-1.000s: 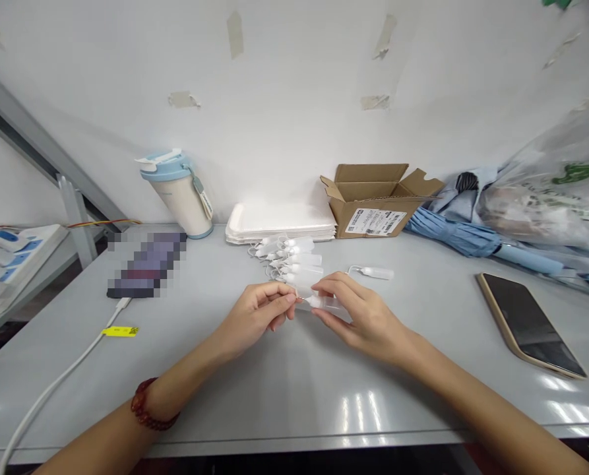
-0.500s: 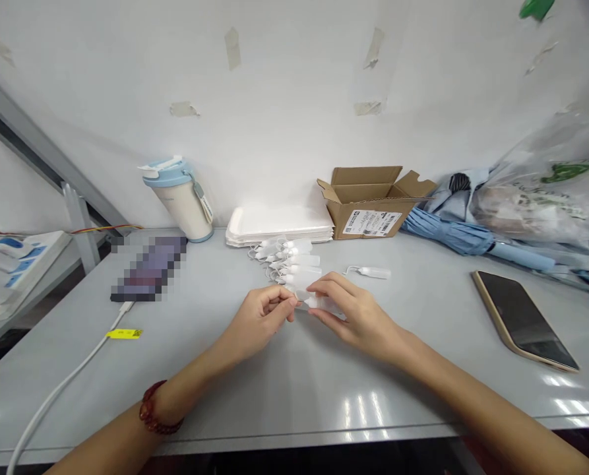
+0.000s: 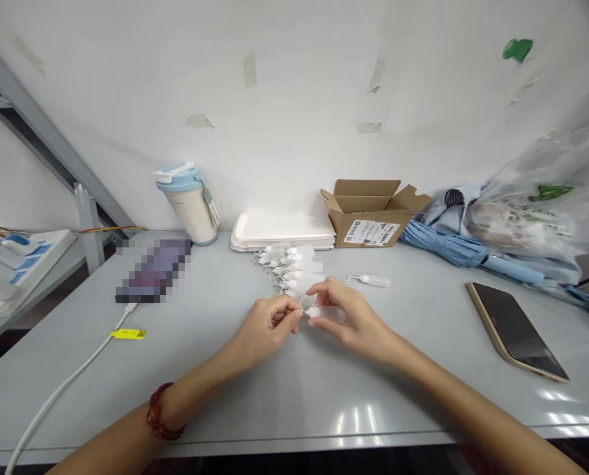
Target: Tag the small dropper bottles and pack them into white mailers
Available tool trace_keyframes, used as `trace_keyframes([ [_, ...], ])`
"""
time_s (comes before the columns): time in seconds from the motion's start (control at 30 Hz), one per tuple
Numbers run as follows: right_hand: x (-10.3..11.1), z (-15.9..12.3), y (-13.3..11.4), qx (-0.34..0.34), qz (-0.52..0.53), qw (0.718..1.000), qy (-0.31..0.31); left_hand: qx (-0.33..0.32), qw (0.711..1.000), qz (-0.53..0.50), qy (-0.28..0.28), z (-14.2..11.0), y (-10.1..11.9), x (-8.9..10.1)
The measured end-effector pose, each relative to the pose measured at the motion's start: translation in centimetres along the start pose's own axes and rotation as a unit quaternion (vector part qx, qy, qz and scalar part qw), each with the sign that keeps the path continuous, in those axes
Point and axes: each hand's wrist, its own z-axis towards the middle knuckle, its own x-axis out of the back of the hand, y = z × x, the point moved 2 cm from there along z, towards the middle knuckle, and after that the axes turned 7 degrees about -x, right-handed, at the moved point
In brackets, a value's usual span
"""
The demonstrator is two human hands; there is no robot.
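In my right hand [image 3: 353, 320] is a small translucent dropper bottle [image 3: 330, 314] with a white nozzle, held between thumb and fingers, nozzle pointing left. A thin white strap loops from its neck toward my left hand [image 3: 269, 324], which is closed in a pinch right at the nozzle tip. What exactly lies between those left fingertips, likely the strap's capped end, is mostly hidden. Just behind my hands lies a pile of similar bottles [image 3: 301, 267] with looped straps. One single bottle [image 3: 374, 281] rests apart, to the right of the pile.
Against the wall stand a tumbler [image 3: 190, 211], a stack of white padded envelopes [image 3: 284, 231] and an open cardboard box [image 3: 366, 227]. A folded blue umbrella [image 3: 445, 243] and a phone [image 3: 519, 333] lie right. At left is a pixelated device [image 3: 155, 270] on a white cable [image 3: 71, 376].
The view has shifted slightly. My hands stay together at the bottle; the right fingers have opened a little around it, and more of its body and the strap loop now show.
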Motion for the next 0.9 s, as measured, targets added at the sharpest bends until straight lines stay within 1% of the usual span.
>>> trace_keyframes([
  [0.1, 0.2, 0.1, 0.4, -0.021, 0.021, 1.0, 0.003, 0.01, 1.0, -0.018, -0.001, 0.3, 0.2, 0.3],
  [0.23, 0.8, 0.2, 0.6, -0.04, 0.049, 0.998, 0.026, 0.034, 0.998, -0.046, 0.009, 0.5, 0.4, 1.2],
  [0.33, 1.1, 0.2, 0.6, -0.044, 0.054, 0.997, 0.032, 0.049, 0.998, -0.043, 0.023, 0.6, 0.4, 1.7],
  [0.4, 1.1, 0.1, 0.5, -0.044, 0.053, 0.997, 0.03, 0.054, 0.998, -0.034, 0.02, 0.6, 0.5, 1.8],
  [0.57, 0.8, -0.1, 0.1, -0.021, 0.024, 0.999, 0.033, 0.04, 0.999, -0.02, -0.004, 0.4, 0.9, 1.5],
  [0.67, 0.6, -0.2, -0.2, -0.002, 0.0, 1.0, 0.03, 0.034, 0.999, -0.016, -0.002, 0.3, 0.8, 1.2],
  [0.73, 0.4, -0.3, -0.3, -0.002, -0.008, 1.0, 0.022, 0.036, 0.999, -0.015, 0.0, 0.2, 0.6, 1.0],
  [0.9, 0.2, -0.2, -0.2, -0.004, 0.001, 1.0, 0.029, 0.052, 0.997, -0.054, -0.007, 0.5, 0.2, 0.9],
])
